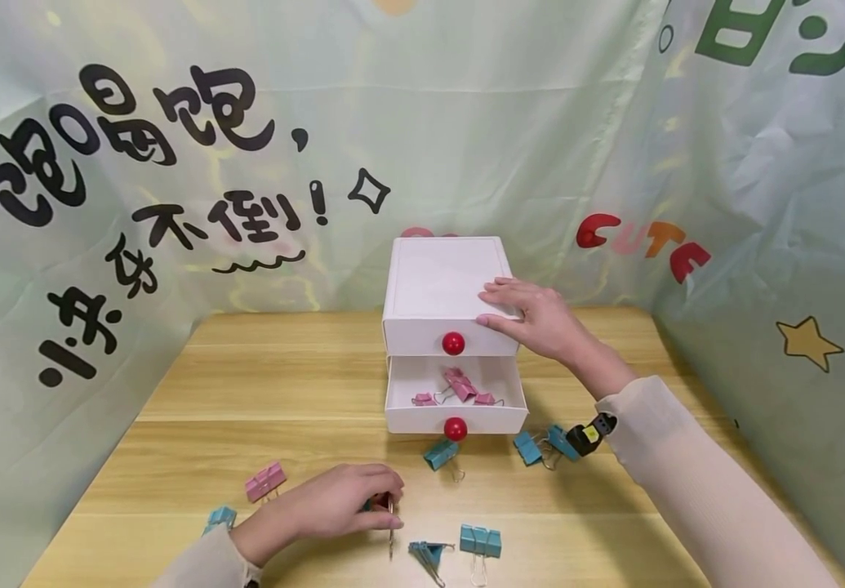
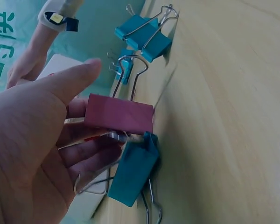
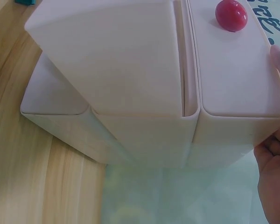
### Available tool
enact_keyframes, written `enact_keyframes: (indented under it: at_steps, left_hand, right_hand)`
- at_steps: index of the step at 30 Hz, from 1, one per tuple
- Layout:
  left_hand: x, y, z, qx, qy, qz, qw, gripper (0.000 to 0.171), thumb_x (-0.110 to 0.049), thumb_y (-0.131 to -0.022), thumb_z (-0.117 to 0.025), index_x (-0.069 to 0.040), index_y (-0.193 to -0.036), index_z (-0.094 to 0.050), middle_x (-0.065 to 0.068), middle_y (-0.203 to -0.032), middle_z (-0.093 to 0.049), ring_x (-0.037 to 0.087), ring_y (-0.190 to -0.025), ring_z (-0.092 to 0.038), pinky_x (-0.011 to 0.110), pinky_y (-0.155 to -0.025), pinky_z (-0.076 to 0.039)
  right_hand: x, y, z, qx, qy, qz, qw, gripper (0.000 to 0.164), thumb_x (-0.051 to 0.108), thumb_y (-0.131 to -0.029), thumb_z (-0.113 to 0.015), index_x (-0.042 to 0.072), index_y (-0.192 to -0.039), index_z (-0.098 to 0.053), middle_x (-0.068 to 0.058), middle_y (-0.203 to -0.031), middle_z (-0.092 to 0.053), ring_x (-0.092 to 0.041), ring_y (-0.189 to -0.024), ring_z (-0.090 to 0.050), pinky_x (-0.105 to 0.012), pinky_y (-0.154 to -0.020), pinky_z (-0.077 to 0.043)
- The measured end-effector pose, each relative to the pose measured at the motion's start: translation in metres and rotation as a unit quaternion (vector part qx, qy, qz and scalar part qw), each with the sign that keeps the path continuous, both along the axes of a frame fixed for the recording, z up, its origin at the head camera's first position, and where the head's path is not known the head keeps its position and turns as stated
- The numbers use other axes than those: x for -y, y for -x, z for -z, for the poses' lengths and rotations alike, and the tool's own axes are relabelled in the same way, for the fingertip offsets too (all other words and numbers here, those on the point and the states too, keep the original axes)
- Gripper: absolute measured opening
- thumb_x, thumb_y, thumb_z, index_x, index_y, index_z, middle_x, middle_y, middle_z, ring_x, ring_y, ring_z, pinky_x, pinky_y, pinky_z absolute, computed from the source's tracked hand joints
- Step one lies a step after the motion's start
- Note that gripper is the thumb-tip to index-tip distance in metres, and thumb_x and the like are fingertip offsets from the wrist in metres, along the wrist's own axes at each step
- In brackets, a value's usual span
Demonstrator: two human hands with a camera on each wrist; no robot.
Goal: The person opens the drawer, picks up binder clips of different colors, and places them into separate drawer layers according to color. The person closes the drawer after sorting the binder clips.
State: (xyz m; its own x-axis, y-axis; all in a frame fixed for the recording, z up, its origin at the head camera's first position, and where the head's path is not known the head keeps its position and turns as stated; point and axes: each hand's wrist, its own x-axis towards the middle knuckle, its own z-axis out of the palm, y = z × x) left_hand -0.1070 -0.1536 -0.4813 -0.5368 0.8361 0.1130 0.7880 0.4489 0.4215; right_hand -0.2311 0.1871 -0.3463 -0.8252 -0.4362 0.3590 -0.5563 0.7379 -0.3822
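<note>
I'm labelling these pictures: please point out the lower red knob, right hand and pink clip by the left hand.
Lower red knob (image 1: pixel 455 429): head view, middle of its round front.
Right hand (image 1: pixel 537 317): head view, back of the hand.
Pink clip (image 2: pixel 119 113): left wrist view, its flat side.

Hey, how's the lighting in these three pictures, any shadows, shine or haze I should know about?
Head view: fairly bright, with a soft shadow beside the right sleeve on the table; left wrist view: dimmer, the pink clip looking dull; right wrist view: hazy toward the bottom, paling the drawer unit, with a faint shine on the red knob.
</note>
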Motion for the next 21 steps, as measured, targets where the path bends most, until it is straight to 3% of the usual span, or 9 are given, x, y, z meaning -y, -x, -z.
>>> enact_keyframes:
  at_steps: [4,9,16,21]
  left_hand:
    - [-0.0017,-0.0010,-0.0023,-0.008,0.009,-0.011,0.9999,0.025,-0.041,-0.096,-0.062,-0.019,-0.106,-0.064,-0.013,-0.100,-0.060,-0.005,-0.080,-0.052,0.013,-0.072,-0.047]
    - [-0.0023,-0.0040,-0.0077,-0.030,0.041,-0.066,0.9965,0.038,-0.042,-0.092,-0.066,-0.015,-0.119,-0.062,-0.013,-0.093,-0.061,0.000,-0.079,-0.058,0.021,-0.070,-0.052]
    - [-0.0060,-0.0060,-0.0081,-0.037,0.045,-0.110,0.9922,0.045,-0.055,-0.092,-0.058,-0.015,-0.109,-0.066,-0.013,-0.081,-0.060,-0.003,-0.066,-0.052,0.019,-0.058,-0.047]
    - [-0.0084,-0.0041,-0.0031,-0.055,0.045,-0.110,0.9914,0.042,-0.057,-0.094,-0.055,-0.018,-0.102,-0.067,-0.013,-0.080,-0.061,-0.003,-0.065,-0.051,0.019,-0.058,-0.047]
  right_hand:
    - [-0.0002,-0.0002,0.0007,-0.002,0.004,-0.004,1.000,0.059,0.051,-0.089,-0.067,0.013,-0.134,-0.062,-0.007,-0.142,-0.053,-0.027,-0.138,-0.040,-0.055,-0.110,-0.032]
    - [-0.0002,-0.0005,0.0011,-0.005,0.006,-0.006,1.000,0.058,0.050,-0.089,-0.067,0.013,-0.133,-0.062,-0.007,-0.142,-0.053,-0.027,-0.137,-0.040,-0.055,-0.110,-0.032]
    - [-0.0002,-0.0004,0.0015,-0.008,0.010,-0.006,1.000,0.057,0.049,-0.089,-0.068,0.013,-0.133,-0.063,-0.007,-0.142,-0.053,-0.027,-0.137,-0.041,-0.055,-0.110,-0.032]
    - [-0.0003,-0.0002,0.0027,-0.012,0.016,-0.007,1.000,0.057,0.049,-0.089,-0.068,0.013,-0.132,-0.063,-0.007,-0.141,-0.054,-0.027,-0.136,-0.042,-0.054,-0.109,-0.034]
